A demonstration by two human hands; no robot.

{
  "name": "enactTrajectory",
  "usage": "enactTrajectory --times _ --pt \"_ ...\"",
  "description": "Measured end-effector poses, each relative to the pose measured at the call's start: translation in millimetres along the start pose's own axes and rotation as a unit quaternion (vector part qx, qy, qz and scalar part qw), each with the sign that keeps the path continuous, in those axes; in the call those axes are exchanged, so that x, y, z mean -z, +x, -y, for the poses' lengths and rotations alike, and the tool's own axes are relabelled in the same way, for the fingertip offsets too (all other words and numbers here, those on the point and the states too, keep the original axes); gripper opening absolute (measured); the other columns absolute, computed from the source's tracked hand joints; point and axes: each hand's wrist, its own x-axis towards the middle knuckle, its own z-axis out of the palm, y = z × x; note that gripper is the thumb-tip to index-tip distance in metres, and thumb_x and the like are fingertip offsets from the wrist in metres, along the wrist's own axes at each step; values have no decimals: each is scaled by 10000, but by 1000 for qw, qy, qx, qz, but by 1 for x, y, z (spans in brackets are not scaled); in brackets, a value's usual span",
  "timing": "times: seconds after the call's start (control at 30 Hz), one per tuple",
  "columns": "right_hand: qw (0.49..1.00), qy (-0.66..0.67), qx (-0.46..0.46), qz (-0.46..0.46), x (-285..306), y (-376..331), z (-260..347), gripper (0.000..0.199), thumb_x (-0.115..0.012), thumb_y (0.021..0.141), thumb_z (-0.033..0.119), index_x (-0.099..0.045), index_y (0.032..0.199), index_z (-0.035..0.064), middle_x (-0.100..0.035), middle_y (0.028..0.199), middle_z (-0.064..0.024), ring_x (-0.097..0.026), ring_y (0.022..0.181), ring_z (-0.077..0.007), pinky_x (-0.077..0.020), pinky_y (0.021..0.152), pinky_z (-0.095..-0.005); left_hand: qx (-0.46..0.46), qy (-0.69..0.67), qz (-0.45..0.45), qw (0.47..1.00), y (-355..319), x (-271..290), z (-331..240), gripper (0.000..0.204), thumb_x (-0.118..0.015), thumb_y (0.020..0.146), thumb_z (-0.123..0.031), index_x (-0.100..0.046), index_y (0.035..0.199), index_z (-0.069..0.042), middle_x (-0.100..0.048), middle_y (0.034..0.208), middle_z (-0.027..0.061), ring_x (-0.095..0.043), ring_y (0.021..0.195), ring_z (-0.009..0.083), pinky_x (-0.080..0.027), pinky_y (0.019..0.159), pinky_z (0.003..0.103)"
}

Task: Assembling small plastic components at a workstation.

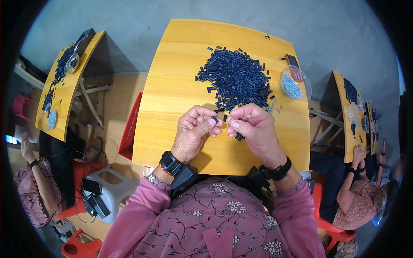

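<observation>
My left hand (191,131) pinches a small dark cylindrical piece (214,119) between thumb and fingers, above the near part of the wooden table. Close beside it, my right hand (256,129) is closed with thumb against fingertips; whatever it holds is too small to make out. A large pile of short dark cylindrical pieces (234,77) lies just beyond both hands. One loose dark piece (225,118) shows between the hands, and a few more (239,136) show below the right fingers. Small pale-blue bits (277,107) lie scattered to the right of the pile.
A clear round bowl (306,88) of pale-blue bits stands at the table's (172,64) right edge, with a calculator-like device (294,64) behind it. A red box (131,127) stands left of the table. Other people sit at similar tables on both sides. A grey stool (112,185) stands at left.
</observation>
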Motion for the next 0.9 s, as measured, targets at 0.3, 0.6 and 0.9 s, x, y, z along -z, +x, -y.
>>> enactTrajectory --times 0.3,0.6,0.9 --pt "996 -81 36 8 -10 9 -7 146 -597 896 -63 -606 1032 -10 -661 905 -58 -647 813 -109 -544 727 -247 -12 -79 -11 997 0 10 4 104 -617 932 -51 -596 1032 -29 -669 916 79 -638 744 139 -520 685 268" --pt "992 -113 37 32 -15 14 -12 116 -577 922 -35 -605 1032 -6 -659 924 -61 -654 839 -105 -541 720 -242 4 -159 -11 987 1 13 2 119 -566 941 -5 -606 1053 -14 -671 908 114 -656 756 176 -535 679 288" --pt "973 -228 32 29 -24 18 5 101 -620 889 -31 -602 988 -24 -670 910 -80 -662 817 -125 -548 728 -264 14 -154 -23 988 0 12 1 99 -586 925 14 -608 1021 2 -677 881 126 -673 751 185 -553 663 281"
